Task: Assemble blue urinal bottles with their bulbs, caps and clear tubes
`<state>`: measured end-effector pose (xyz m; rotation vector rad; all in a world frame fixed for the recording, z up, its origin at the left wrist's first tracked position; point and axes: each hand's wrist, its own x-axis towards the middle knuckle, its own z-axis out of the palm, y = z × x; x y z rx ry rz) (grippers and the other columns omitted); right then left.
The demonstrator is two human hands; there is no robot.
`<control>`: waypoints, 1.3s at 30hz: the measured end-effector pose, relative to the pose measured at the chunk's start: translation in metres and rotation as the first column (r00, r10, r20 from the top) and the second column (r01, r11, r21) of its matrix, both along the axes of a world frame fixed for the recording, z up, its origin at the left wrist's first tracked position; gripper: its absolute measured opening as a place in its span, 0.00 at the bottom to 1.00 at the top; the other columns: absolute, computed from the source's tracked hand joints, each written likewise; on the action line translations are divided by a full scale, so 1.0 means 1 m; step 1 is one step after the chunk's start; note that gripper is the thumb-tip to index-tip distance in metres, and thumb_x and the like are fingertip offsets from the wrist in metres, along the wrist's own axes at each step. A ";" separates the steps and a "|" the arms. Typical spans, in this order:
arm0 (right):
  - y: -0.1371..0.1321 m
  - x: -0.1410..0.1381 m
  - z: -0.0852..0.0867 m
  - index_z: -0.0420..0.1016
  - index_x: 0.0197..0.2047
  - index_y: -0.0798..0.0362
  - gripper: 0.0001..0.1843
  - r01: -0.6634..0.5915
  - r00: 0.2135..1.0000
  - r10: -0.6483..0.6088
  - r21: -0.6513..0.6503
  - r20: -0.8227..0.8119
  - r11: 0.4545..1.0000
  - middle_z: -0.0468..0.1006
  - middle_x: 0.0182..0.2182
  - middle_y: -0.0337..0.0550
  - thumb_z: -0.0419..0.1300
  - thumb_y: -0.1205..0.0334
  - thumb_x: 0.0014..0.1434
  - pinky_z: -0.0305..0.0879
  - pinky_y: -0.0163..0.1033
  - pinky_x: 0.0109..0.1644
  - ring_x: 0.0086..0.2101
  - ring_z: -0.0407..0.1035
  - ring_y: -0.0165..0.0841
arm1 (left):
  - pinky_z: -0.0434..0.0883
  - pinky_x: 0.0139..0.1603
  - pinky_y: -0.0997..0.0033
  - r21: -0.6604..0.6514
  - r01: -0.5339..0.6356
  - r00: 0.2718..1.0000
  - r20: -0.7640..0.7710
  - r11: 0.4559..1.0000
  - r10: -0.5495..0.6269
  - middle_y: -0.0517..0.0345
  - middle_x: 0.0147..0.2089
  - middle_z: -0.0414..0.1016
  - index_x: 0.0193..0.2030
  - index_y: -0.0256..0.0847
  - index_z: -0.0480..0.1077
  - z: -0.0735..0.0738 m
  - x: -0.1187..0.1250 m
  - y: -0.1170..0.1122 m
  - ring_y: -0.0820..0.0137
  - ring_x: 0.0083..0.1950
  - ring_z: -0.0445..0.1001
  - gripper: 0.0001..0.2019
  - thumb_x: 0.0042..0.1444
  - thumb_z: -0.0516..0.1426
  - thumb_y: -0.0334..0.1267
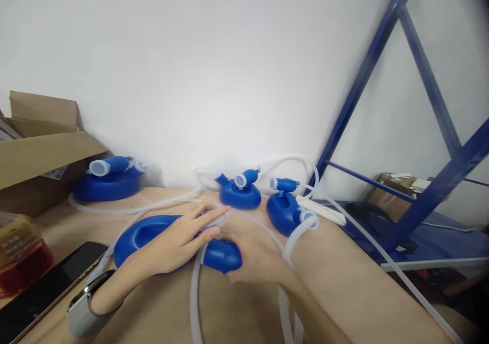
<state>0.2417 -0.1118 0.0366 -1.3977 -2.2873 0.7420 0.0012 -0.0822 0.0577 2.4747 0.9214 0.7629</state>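
A blue plastic urinal bottle (128, 242) lies on its side in front of me. Across its neck end rests my left hand (187, 234), fingers long and thumb apart, around a clear cap (217, 223) at the mouth. Closed around the end of a blue funnel piece (221, 256) is my right hand (255, 260), slightly blurred. That piece sits beside the neck, just below my left thumb. A clear hose (195, 293) runs down from near its rim toward me. My left fingers partly hide the bottle's neck.
More blue urinal bottles with hoses stand along the wall: one at left (109, 186), one mid-back (240, 196), one at right (282, 214). A cardboard box (46, 153), a phone (49, 290) and a red-yellow container (23, 257) are at left. A blue metal rack (362, 74) rises at right.
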 end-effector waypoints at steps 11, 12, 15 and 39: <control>-0.014 0.018 0.046 0.71 0.69 0.46 0.42 -0.131 0.800 -0.009 -0.188 -0.600 0.973 0.72 0.67 0.48 0.74 0.47 0.52 0.62 0.58 0.69 0.65 0.65 0.53 | 0.61 0.76 0.46 0.018 0.021 0.963 0.269 1.000 -0.025 0.56 0.81 0.51 0.80 0.60 0.43 -0.017 0.027 -0.031 0.49 0.79 0.54 0.39 0.68 0.58 0.54; -0.015 0.017 0.045 0.67 0.71 0.44 0.46 -0.133 0.784 -0.029 -0.213 -0.621 0.968 0.70 0.68 0.48 0.74 0.47 0.52 0.64 0.58 0.68 0.65 0.66 0.53 | 0.60 0.77 0.46 0.043 0.027 0.956 0.290 0.999 -0.038 0.55 0.81 0.50 0.81 0.60 0.41 -0.021 0.031 -0.032 0.49 0.79 0.54 0.42 0.67 0.60 0.53; -0.018 0.019 0.046 0.53 0.77 0.40 0.54 -0.177 0.754 -0.062 -0.293 -0.654 0.940 0.66 0.71 0.49 0.74 0.49 0.54 0.67 0.58 0.66 0.63 0.70 0.50 | 0.58 0.78 0.47 0.095 0.021 0.948 0.315 0.995 -0.051 0.56 0.82 0.45 0.81 0.62 0.35 -0.025 0.039 -0.035 0.52 0.80 0.50 0.45 0.68 0.60 0.50; -0.020 0.023 0.051 0.51 0.77 0.35 0.51 -0.094 0.496 -0.299 -0.392 -0.816 0.915 0.74 0.64 0.48 0.70 0.41 0.58 0.77 0.51 0.52 0.49 0.80 0.46 | 0.79 0.52 0.67 0.615 -0.237 0.937 0.350 0.752 0.008 0.53 0.49 0.84 0.52 0.43 0.78 -0.003 0.026 -0.024 0.64 0.50 0.83 0.08 0.70 0.58 0.33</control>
